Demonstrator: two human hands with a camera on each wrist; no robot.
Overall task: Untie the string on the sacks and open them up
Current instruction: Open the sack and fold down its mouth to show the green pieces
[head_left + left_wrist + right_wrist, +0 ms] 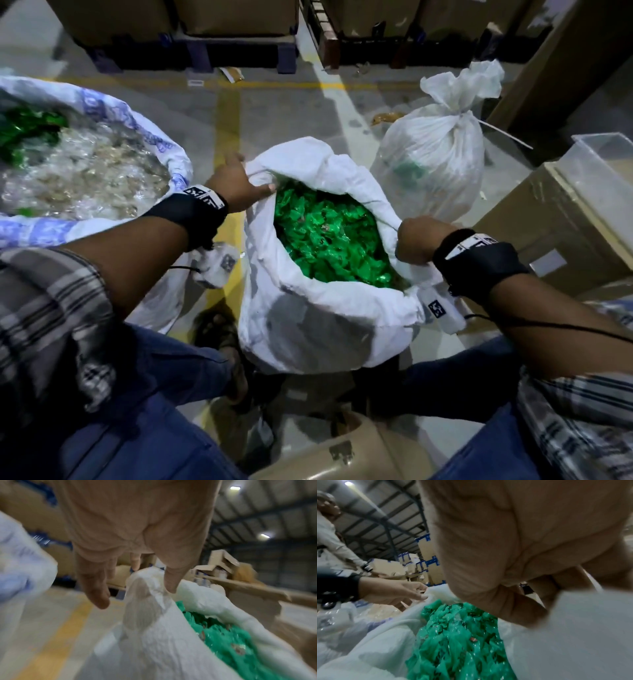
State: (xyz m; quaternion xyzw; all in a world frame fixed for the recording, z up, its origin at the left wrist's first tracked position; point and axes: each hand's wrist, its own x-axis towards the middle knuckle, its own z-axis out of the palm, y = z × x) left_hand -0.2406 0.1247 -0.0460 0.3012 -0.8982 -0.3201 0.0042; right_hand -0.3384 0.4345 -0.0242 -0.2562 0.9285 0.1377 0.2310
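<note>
A white sack (325,318) stands open on the floor between my knees, full of green wrappers (329,233). My left hand (233,185) is at its far left rim. The thumb (171,586) lies over the edge and the straight fingers (97,595) spread outside it. My right hand (416,243) grips the sack's right rim in a fist, and bunched cloth (573,622) shows under it. Behind to the right stands a second white sack (431,161), its neck tied by a string (459,114). No string shows on the open sack.
A large open sack (161,144) with blue print, holding clear and green wrappers, is at the left. Cardboard boxes (565,222) and a clear container (609,150) crowd the right. Pallets with boxes (205,31) line the back. Another person (327,538) stands beyond my left hand.
</note>
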